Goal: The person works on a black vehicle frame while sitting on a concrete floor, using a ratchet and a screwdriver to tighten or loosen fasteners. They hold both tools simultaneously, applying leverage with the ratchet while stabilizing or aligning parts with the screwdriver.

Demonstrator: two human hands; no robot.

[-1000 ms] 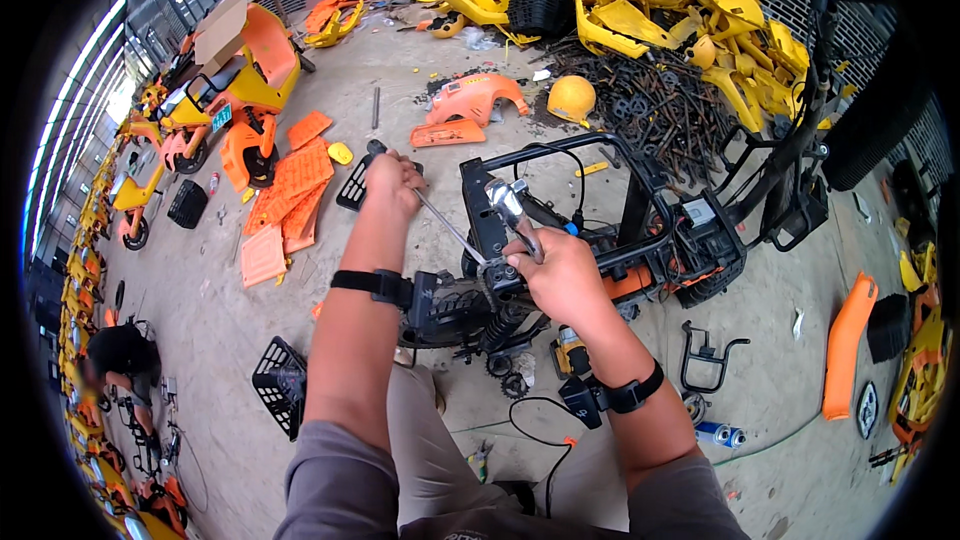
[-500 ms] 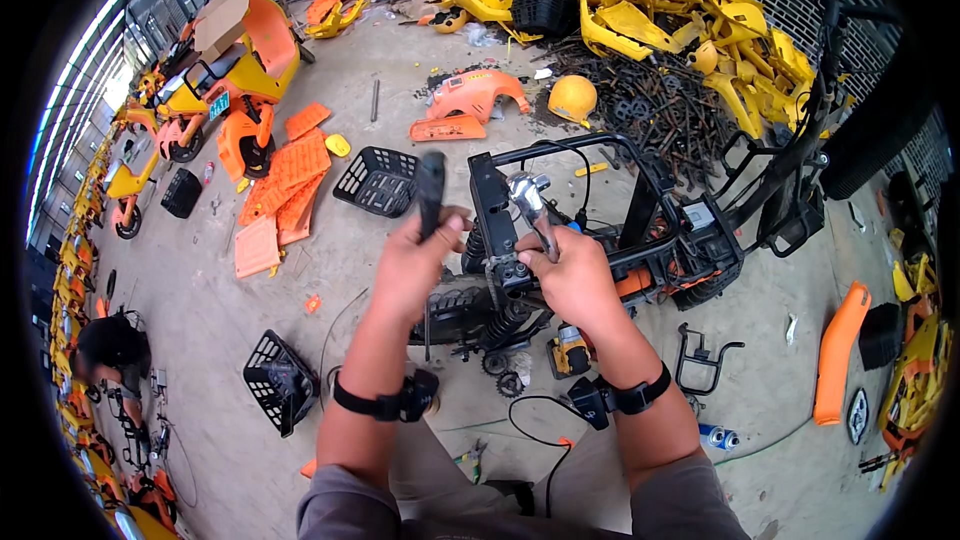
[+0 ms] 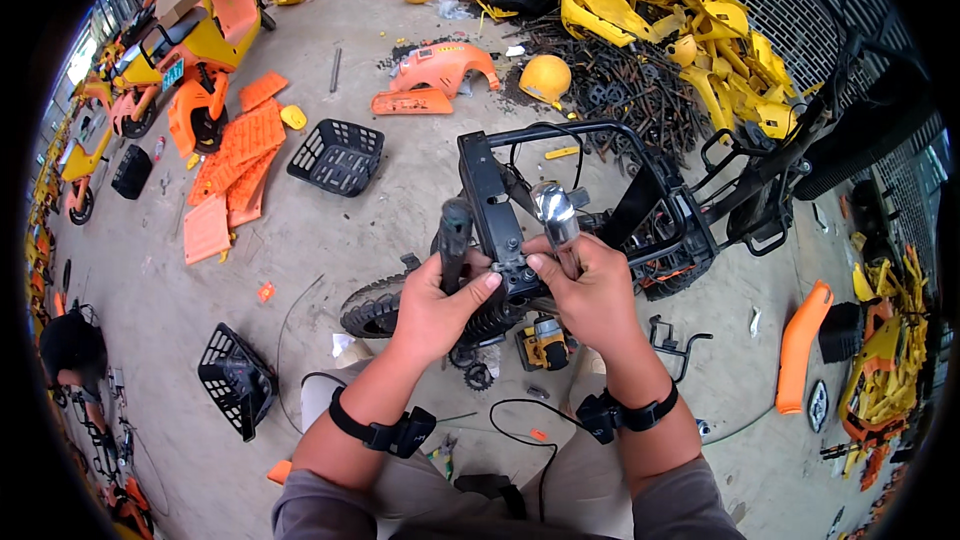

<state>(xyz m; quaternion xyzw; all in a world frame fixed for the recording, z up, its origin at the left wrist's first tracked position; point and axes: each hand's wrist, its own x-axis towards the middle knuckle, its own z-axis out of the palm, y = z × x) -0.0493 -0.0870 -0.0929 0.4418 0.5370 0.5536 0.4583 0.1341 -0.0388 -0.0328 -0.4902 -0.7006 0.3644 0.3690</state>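
Note:
My left hand (image 3: 440,300) is closed around a dark-handled tool (image 3: 455,230), probably a screwdriver; its lower end is hidden. My right hand (image 3: 588,285) grips a chrome ratchet wrench (image 3: 555,208), its shiny head pointing up. Both hands meet at the end of a black metal scooter frame (image 3: 490,195), with the fingertips at a small bracket with bolts (image 3: 513,268). What the fingertips pinch there is mostly covered. Below the hands are a black tyre (image 3: 372,308) and a toothed gear (image 3: 479,375). A yellow and black power tool (image 3: 544,344) stands on the floor beneath the frame.
Black baskets (image 3: 338,157) lie on the left, near orange panels (image 3: 238,155). Yellow body parts (image 3: 610,10) and dark metal pieces (image 3: 620,90) are heaped at the back. An orange strip (image 3: 803,348) lies right. Another person (image 3: 72,350) works at far left.
My view has shifted to the right. Both hands have come down and closer together, onto the bracket at the frame's end. Each still holds its tool upright.

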